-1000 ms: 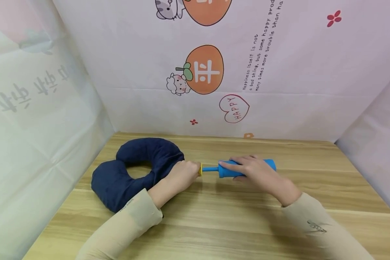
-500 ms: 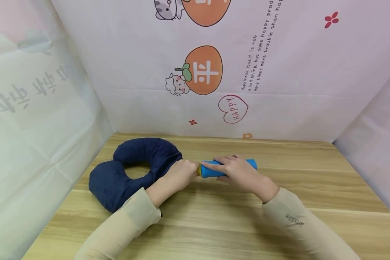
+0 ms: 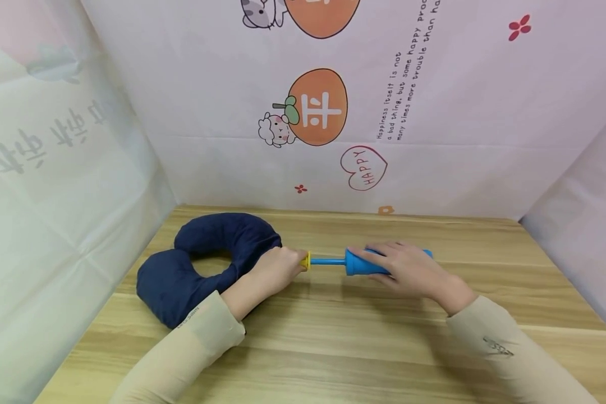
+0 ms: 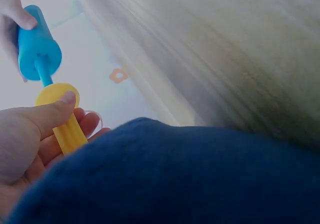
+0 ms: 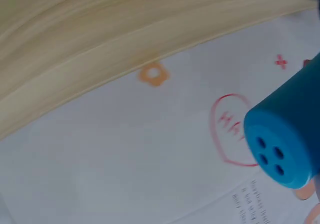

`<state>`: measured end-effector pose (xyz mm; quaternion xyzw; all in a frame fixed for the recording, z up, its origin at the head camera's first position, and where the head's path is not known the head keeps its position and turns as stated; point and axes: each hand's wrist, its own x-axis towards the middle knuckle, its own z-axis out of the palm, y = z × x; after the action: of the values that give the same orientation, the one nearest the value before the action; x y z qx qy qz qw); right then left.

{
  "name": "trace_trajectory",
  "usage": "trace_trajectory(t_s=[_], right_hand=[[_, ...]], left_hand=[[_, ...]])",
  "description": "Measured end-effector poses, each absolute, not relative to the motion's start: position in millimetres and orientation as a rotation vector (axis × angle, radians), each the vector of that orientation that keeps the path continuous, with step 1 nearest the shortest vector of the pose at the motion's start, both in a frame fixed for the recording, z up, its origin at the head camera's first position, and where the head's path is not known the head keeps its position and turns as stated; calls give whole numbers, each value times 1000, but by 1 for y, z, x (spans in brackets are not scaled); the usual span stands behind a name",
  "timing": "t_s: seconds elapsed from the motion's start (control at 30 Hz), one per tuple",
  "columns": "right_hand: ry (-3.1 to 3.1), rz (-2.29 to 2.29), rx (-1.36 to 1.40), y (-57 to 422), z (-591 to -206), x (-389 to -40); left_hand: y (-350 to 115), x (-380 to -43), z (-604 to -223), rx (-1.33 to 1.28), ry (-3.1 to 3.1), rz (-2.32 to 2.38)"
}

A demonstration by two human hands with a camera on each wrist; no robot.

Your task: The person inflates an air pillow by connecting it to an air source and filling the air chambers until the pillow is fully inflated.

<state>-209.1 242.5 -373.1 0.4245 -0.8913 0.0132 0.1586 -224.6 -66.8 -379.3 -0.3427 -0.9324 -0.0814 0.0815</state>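
Note:
A blue hand pump is held level over the table by both hands. My left hand grips its yellow handle, thumb along the disc-shaped collar. My right hand wraps round the blue barrel, with part of it hidden under the fingers. Between the two, a length of thin blue rod shows, drawn out of the barrel. In the right wrist view, the end face of the barrel has several small holes. A navy neck pillow lies at the left, partly behind my left hand and forearm.
The wood-grain table meets a printed white back sheet along its far edge. White sheets also hang at the left and right sides. The pillow fills the lower part of the left wrist view.
My right hand slides the barrel left against the yellow handle by half a second ago. Now it is back to the right with the rod drawn out again. My left hand shifts only slightly left.

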Motion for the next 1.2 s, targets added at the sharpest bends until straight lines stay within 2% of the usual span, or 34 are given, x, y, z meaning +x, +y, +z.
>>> trace_trajectory(t_s=[0.2, 0.43, 1.0, 1.2], right_hand=[[-2582, 21, 1195, 272, -374, -205], [-2517, -25, 1268, 273, -379, -205], [-2467, 64, 1356, 190, -377, -213], [-2464, 65, 1343, 178, -379, -217]], left_hand=[[-68, -224, -382, -1049, -2760, -269], [-72, -223, -388, -1103, -2704, -265], [-64, -224, -387, -1167, -2596, -148], [-62, -225, -386, -1136, -2599, -136]])
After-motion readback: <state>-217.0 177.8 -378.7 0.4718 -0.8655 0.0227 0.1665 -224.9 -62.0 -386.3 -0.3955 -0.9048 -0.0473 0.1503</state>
